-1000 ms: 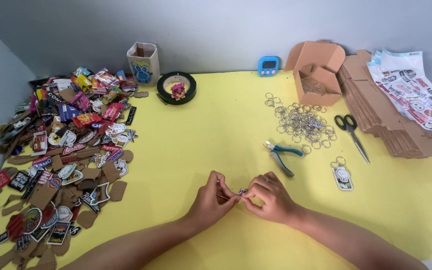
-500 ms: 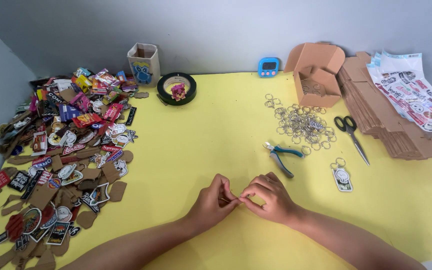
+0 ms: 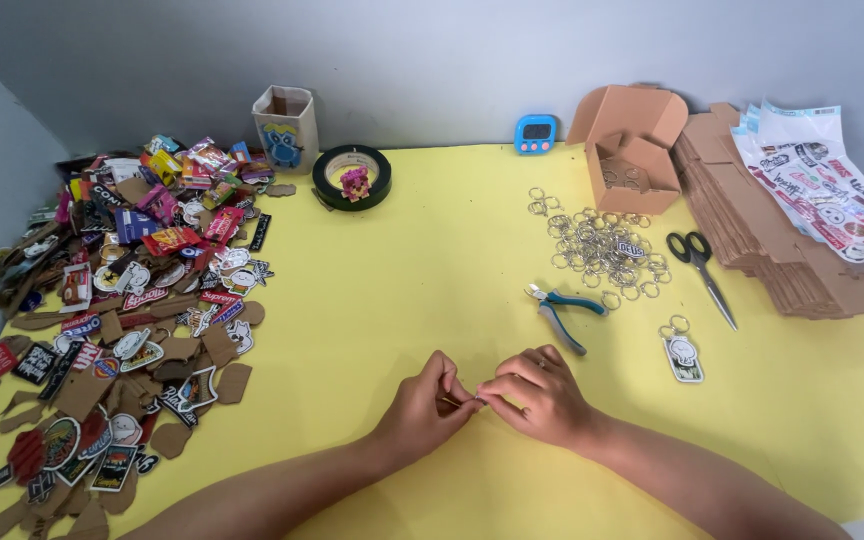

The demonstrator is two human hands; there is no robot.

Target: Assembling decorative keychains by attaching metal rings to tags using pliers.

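- Head view: we hold our left hand [image 3: 422, 405] and right hand [image 3: 537, 395] fingertip to fingertip low over the yellow table [image 3: 402, 260], both pinched narrow on a tiny metal piece [image 3: 464, 402] between them, probably a small ring, though it is too small to tell.
- We judge that the hands meet so close because so small a part needs both pinches to steady it; it sits just above the table, in front of us and near the table's near edge.
- The blue-handled pliers [image 3: 562, 310] lie just beyond the right hand, within easy reach, jaws pointing away to the left.
- Farther right the heap of metal rings [image 3: 602, 245] is spread loose, with black scissors [image 3: 702, 270] beside it and one finished keychain tag [image 3: 682, 355] set apart nearer us.
- On our left a wide pile of colourful charms and brown backings [image 3: 122, 300] covers that side of the table, kept well apart from the working spot.
- At the back stand a small cardboard cup [image 3: 287, 125], a roll of black tape [image 3: 352, 178] with a pink figure inside it, a blue timer [image 3: 535, 132] and an open cardboard box [image 3: 632, 150].
- Flat cardboard blanks [image 3: 782, 250] and sticker sheets [image 3: 822, 190] are stacked at the far right.
- The table is covered in plain yellow and pushed against a grey wall [image 3: 452, 50].
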